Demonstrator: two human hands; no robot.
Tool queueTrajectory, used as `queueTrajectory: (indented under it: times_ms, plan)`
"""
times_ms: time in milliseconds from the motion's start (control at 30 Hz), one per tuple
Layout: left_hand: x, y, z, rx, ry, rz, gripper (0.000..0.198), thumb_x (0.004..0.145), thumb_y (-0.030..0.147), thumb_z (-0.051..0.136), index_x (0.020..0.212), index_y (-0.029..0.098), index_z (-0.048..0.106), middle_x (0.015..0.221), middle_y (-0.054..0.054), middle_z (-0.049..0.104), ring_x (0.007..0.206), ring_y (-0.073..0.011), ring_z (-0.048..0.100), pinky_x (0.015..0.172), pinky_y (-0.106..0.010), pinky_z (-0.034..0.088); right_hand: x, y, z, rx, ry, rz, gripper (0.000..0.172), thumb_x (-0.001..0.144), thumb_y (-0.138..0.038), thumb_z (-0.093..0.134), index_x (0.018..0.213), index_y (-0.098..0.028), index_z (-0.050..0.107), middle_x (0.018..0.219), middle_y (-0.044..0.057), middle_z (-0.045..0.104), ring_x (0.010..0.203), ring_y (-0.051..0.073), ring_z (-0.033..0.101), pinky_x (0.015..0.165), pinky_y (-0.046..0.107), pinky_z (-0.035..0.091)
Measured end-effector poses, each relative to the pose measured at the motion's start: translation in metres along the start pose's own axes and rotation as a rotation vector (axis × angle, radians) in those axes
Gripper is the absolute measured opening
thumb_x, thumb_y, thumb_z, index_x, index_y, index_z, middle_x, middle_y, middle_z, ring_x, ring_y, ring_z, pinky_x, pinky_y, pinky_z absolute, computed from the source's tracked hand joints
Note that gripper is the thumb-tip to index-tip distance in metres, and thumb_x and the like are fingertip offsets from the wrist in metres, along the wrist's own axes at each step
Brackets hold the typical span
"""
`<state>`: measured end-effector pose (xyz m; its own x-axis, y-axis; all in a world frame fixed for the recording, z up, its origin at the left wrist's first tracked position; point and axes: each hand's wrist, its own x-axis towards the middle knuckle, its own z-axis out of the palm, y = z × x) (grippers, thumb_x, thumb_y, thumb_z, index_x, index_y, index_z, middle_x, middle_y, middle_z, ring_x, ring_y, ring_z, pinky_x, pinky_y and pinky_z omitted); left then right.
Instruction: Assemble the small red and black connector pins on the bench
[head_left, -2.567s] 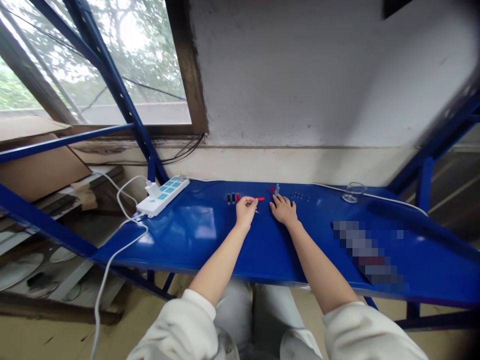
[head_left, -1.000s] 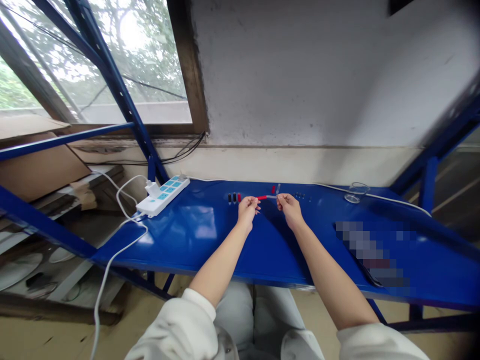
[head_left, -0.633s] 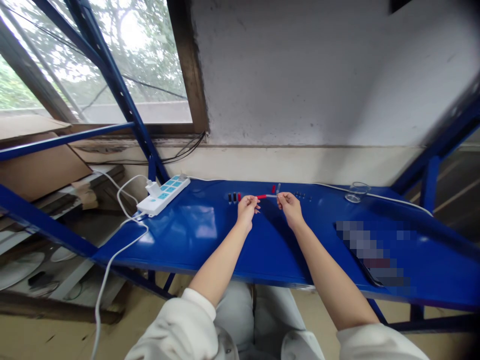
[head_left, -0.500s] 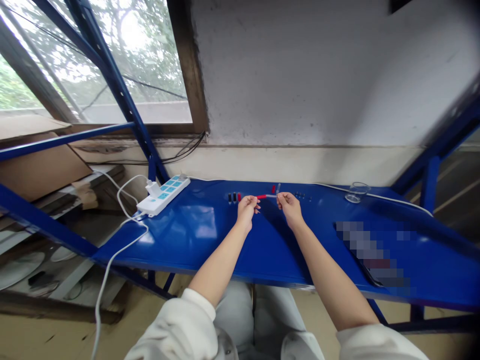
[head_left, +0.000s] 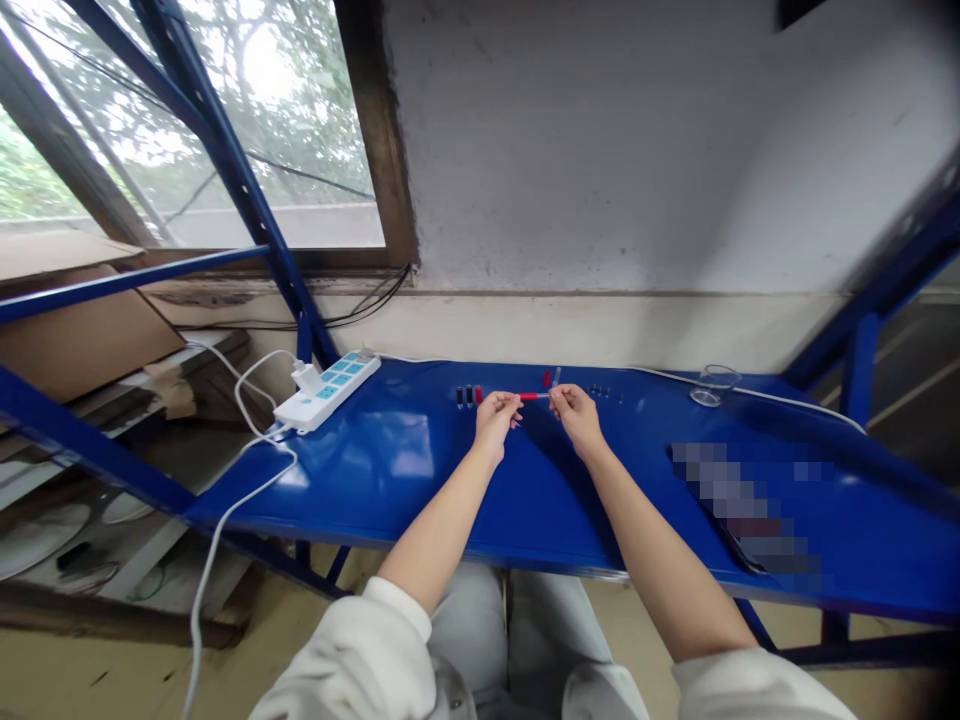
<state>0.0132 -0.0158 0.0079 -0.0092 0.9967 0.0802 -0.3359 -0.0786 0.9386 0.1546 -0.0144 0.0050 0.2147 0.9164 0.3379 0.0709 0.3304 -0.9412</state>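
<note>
My left hand point(head_left: 493, 425) is closed in a pinch on the left end of a slim red pen point(head_left: 529, 397). The pen lies level between both hands, and its right part looks clear. My right hand point(head_left: 576, 415) pinches that clear end. Left of my left hand stand black pen caps point(head_left: 469, 395) and a red pen cap point(head_left: 478, 394). Just beyond my hands are another small red piece point(head_left: 547, 378) and a clear tube point(head_left: 556, 376). Several tiny parts point(head_left: 598, 390) lie to the right of my right hand, too small to name.
The blue table point(head_left: 360, 490) carries a white power strip point(head_left: 328, 390) with a plugged-in cord at left. A clear cup point(head_left: 709, 388) stands at the back right, near a white cable point(head_left: 795, 400). A blurred-out flat object point(head_left: 739, 515) lies at right.
My right hand has shifted slightly left, toward my left hand. Less of the clear part shows between the hands, and the pen looks straighter. The table's other items are unmoved.
</note>
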Motion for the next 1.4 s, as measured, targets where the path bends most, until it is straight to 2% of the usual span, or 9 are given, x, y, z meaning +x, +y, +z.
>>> queueTrajectory:
  times_ms: [200, 400, 633, 733, 867, 967, 1033, 1233, 1400]
  plan:
    - [-0.001, 0.000, 0.002, 0.021, -0.031, 0.032, 0.029, 0.065, 0.029, 0.065, 0.085, 0.015, 0.050, 0.066, -0.001, 0.061, 0.046, -0.0061, 0.051, 0.041, -0.016, 0.032, -0.003, -0.005, 0.004, 0.056, -0.064, 0.011, 0.027, 0.070, -0.044, 0.056, 0.074, -0.018, 0.051, 0.056, -0.003, 0.052, 0.046, 0.008, 0.043, 0.049, 0.023, 0.035]
    - [-0.004, 0.003, 0.004, 0.103, -0.080, 0.019, 0.025, 0.068, 0.031, 0.063, 0.085, 0.013, 0.054, 0.074, -0.006, 0.064, 0.048, -0.0065, 0.053, 0.043, -0.017, 0.033, -0.003, -0.003, 0.004, 0.039, -0.094, 0.019, 0.028, 0.071, -0.045, 0.055, 0.076, -0.018, 0.051, 0.058, -0.002, 0.054, 0.047, 0.008, 0.045, 0.049, 0.023, 0.035]
    - [0.001, -0.001, 0.006, 0.372, -0.060, 0.265, 0.022, 0.072, 0.035, 0.057, 0.082, 0.015, 0.057, 0.072, -0.004, 0.061, 0.058, -0.0101, 0.054, 0.057, -0.024, 0.043, -0.002, 0.003, 0.003, -0.121, -0.100, -0.045, 0.031, 0.077, -0.047, 0.045, 0.084, -0.017, 0.051, 0.060, -0.001, 0.055, 0.046, 0.010, 0.047, 0.049, 0.024, 0.038]
    - [0.010, 0.020, 0.006, 0.688, -0.130, 0.401, 0.012, 0.073, 0.028, 0.057, 0.077, 0.017, 0.060, 0.078, -0.004, 0.061, 0.069, -0.0130, 0.054, 0.068, -0.028, 0.043, -0.005, 0.003, 0.003, -0.269, -0.117, -0.103, 0.036, 0.083, -0.046, 0.034, 0.096, -0.016, 0.051, 0.062, 0.000, 0.056, 0.047, 0.010, 0.048, 0.052, 0.025, 0.040]
    - [0.033, 0.070, 0.002, 1.232, -0.255, 0.586, 0.005, 0.073, 0.023, 0.059, 0.076, 0.020, 0.062, 0.092, -0.003, 0.060, 0.096, -0.0204, 0.048, 0.087, -0.039, 0.031, -0.010, -0.001, 0.003, -0.444, -0.152, -0.164, 0.039, 0.087, -0.040, 0.027, 0.109, -0.015, 0.047, 0.068, 0.002, 0.059, 0.052, 0.011, 0.051, 0.058, 0.025, 0.041]
    - [0.052, 0.097, -0.007, 1.457, -0.280, 0.558, 0.005, 0.073, 0.021, 0.059, 0.076, 0.020, 0.063, 0.097, -0.004, 0.058, 0.100, -0.0225, 0.043, 0.088, -0.041, 0.026, -0.011, -0.002, 0.002, -0.516, -0.159, -0.174, 0.037, 0.087, -0.036, 0.027, 0.111, -0.015, 0.047, 0.071, 0.003, 0.060, 0.056, 0.012, 0.053, 0.060, 0.024, 0.041]
    - [0.061, 0.102, -0.014, 1.551, -0.308, 0.488, 0.004, 0.071, 0.021, 0.061, 0.073, 0.019, 0.063, 0.097, -0.005, 0.057, 0.101, -0.0238, 0.042, 0.087, -0.042, 0.026, -0.010, -0.001, 0.001, -0.550, -0.167, -0.180, 0.035, 0.086, -0.033, 0.029, 0.110, -0.016, 0.048, 0.071, 0.003, 0.060, 0.057, 0.012, 0.053, 0.061, 0.024, 0.041]
    - [0.066, 0.081, -0.035, 1.656, -0.357, 0.327, 0.003, 0.068, 0.020, 0.062, 0.068, 0.018, 0.063, 0.094, -0.007, 0.057, 0.100, -0.0254, 0.042, 0.086, -0.043, 0.027, -0.010, 0.000, 0.001, -0.612, -0.212, -0.186, 0.032, 0.085, -0.026, 0.030, 0.109, -0.016, 0.048, 0.069, 0.003, 0.060, 0.061, 0.013, 0.055, 0.063, 0.024, 0.041]
    - [0.069, 0.072, -0.040, 1.639, -0.360, 0.330, 0.005, 0.069, 0.023, 0.062, 0.069, 0.018, 0.064, 0.094, -0.006, 0.058, 0.100, -0.0250, 0.043, 0.086, -0.042, 0.026, -0.011, -0.002, 0.001, -0.625, -0.219, -0.188, 0.030, 0.084, -0.025, 0.031, 0.107, -0.017, 0.049, 0.069, 0.002, 0.061, 0.061, 0.013, 0.055, 0.062, 0.024, 0.040]
